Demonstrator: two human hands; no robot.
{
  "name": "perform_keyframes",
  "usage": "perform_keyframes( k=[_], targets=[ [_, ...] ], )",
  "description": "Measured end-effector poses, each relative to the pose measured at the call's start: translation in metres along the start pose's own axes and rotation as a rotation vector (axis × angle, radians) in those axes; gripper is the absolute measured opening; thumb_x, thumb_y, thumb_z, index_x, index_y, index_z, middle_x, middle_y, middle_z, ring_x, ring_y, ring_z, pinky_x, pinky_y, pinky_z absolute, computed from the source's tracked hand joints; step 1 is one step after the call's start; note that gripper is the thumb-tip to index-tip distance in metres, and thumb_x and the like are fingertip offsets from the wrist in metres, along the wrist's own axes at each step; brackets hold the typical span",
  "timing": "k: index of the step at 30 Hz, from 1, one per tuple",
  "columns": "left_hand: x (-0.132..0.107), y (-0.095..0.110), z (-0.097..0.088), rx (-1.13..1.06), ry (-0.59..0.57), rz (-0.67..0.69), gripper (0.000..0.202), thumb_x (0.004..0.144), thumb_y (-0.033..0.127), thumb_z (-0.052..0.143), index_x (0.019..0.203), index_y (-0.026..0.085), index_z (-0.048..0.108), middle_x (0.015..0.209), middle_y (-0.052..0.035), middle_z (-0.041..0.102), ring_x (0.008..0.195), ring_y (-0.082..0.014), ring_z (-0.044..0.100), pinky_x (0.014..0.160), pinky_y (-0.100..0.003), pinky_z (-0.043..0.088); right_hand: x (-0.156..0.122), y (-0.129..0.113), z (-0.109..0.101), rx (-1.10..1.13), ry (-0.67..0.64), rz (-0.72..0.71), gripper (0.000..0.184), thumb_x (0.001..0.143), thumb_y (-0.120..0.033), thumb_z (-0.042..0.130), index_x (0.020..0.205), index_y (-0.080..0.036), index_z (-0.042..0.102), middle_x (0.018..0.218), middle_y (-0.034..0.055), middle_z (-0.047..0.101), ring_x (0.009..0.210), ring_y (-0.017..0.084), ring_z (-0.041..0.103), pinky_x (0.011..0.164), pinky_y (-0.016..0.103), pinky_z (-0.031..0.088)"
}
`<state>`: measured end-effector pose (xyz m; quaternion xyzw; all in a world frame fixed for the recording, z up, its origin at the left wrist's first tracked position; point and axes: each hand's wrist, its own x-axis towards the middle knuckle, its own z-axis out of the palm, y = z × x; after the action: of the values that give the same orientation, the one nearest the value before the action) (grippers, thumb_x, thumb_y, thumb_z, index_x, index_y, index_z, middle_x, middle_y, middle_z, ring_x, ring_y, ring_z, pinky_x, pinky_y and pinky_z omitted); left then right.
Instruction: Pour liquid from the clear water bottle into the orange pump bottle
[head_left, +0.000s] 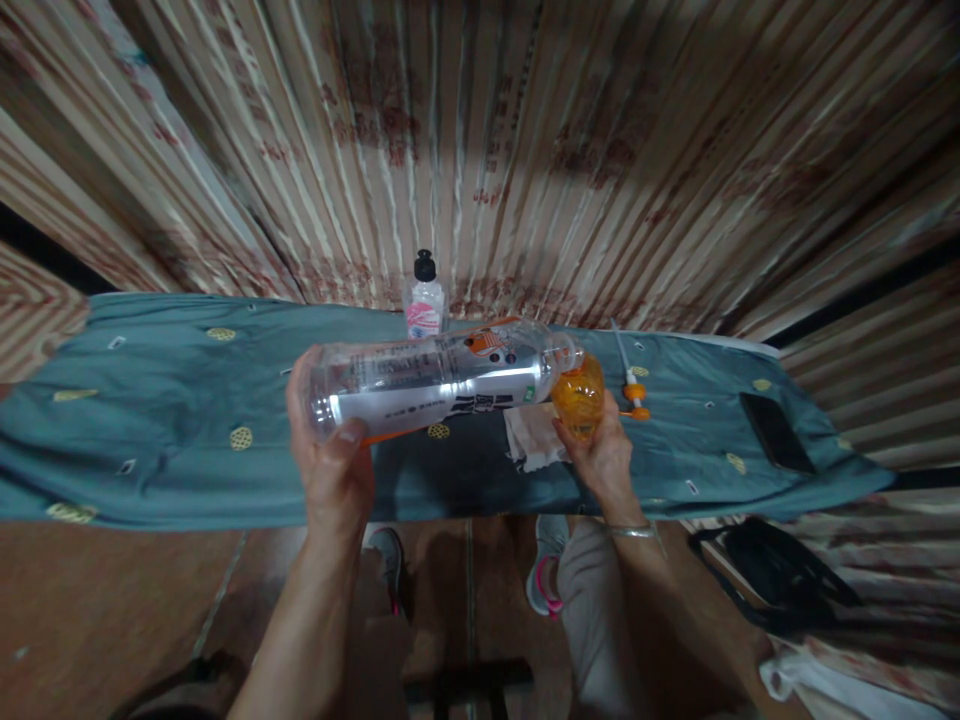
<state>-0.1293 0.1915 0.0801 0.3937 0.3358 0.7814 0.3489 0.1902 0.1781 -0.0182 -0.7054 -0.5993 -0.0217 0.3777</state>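
Observation:
A large clear plastic bottle (435,382) with a printed label lies nearly level in the air, its mouth to the right. My left hand (334,440) is closed round its base end. My right hand (604,455) grips a small orange translucent bottle (579,398), held at the mouth of the large one. Whether liquid passes between them I cannot tell. Just right of that hand, an orange spray head (635,392) with a white tube rests on the cloth. A whitish cloth or tissue (534,440) lies beneath the bottles, partly covered from view.
A green patterned cloth (180,410) covers the narrow table. Toward its back edge stands a clear bottle with a black cap and pink label (425,305). A dark phone (776,432) lies at the right. Behind hangs a pleated curtain (480,150); a black bag (780,575) is below right.

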Motion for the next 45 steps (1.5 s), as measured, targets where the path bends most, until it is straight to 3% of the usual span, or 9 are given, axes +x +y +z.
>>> perform_keyframes(
  k=[11, 16, 26, 34, 41, 45],
  targets=[
    [-0.0003, -0.0001, -0.0006, 0.009, -0.003, 0.001, 0.066, 0.054, 0.049, 0.089, 0.114, 0.030, 0.069, 0.124, -0.0065, 0.063, 0.124, -0.0319, 0.055, 0.109, -0.048, 0.045, 0.0010, -0.0021, -0.0022, -0.006, -0.014, 0.007, 0.082, 0.087, -0.061, 0.063, 0.149, -0.013, 0.040, 0.137, 0.0228, 0.066, 0.125, 0.035, 0.066, 0.103, 0.051, 0.056],
    [-0.0007, -0.0010, -0.0019, 0.042, -0.061, 0.024, 0.064, 0.063, 0.050, 0.085, 0.120, 0.031, 0.066, 0.127, -0.0070, 0.062, 0.125, -0.0325, 0.056, 0.109, -0.051, 0.047, 0.0000, 0.0000, -0.0010, -0.001, -0.005, -0.007, 0.083, 0.088, -0.062, 0.062, 0.149, -0.012, 0.039, 0.138, 0.0232, 0.065, 0.127, 0.036, 0.065, 0.104, 0.052, 0.055],
    [-0.0010, 0.0027, 0.0026, 0.029, -0.020, 0.020, 0.065, 0.059, 0.049, 0.086, 0.119, 0.031, 0.068, 0.124, -0.0073, 0.064, 0.120, -0.0336, 0.058, 0.107, -0.051, 0.045, 0.0003, -0.0031, -0.0016, -0.014, 0.000, -0.001, 0.083, 0.088, -0.063, 0.061, 0.150, -0.013, 0.039, 0.137, 0.0218, 0.066, 0.124, 0.035, 0.067, 0.103, 0.051, 0.057],
    [-0.0018, 0.0007, -0.0009, 0.034, -0.029, 0.003, 0.068, 0.059, 0.048, 0.086, 0.123, 0.031, 0.067, 0.128, -0.0075, 0.063, 0.127, -0.0343, 0.055, 0.112, -0.052, 0.044, 0.0002, -0.0018, -0.0013, -0.010, -0.004, 0.003, 0.085, 0.087, -0.064, 0.061, 0.149, -0.011, 0.040, 0.138, 0.0242, 0.065, 0.126, 0.036, 0.065, 0.103, 0.052, 0.056],
    [-0.0009, -0.0009, -0.0069, 0.114, -0.125, 0.056, 0.064, 0.069, 0.053, 0.080, 0.128, 0.034, 0.063, 0.133, -0.0084, 0.060, 0.129, -0.0353, 0.055, 0.112, -0.056, 0.045, 0.0000, -0.0005, -0.0002, -0.012, 0.001, 0.001, 0.085, 0.087, -0.066, 0.060, 0.149, -0.011, 0.040, 0.135, 0.0235, 0.066, 0.124, 0.036, 0.067, 0.102, 0.052, 0.056],
    [-0.0005, -0.0001, -0.0057, 0.095, -0.090, 0.032, 0.063, 0.065, 0.052, 0.083, 0.123, 0.034, 0.065, 0.133, -0.0077, 0.061, 0.130, -0.0363, 0.054, 0.113, -0.057, 0.044, -0.0002, -0.0004, 0.0000, -0.015, 0.005, -0.007, 0.085, 0.088, -0.066, 0.059, 0.150, -0.012, 0.039, 0.137, 0.0230, 0.066, 0.124, 0.036, 0.067, 0.102, 0.052, 0.056]
  ],
)
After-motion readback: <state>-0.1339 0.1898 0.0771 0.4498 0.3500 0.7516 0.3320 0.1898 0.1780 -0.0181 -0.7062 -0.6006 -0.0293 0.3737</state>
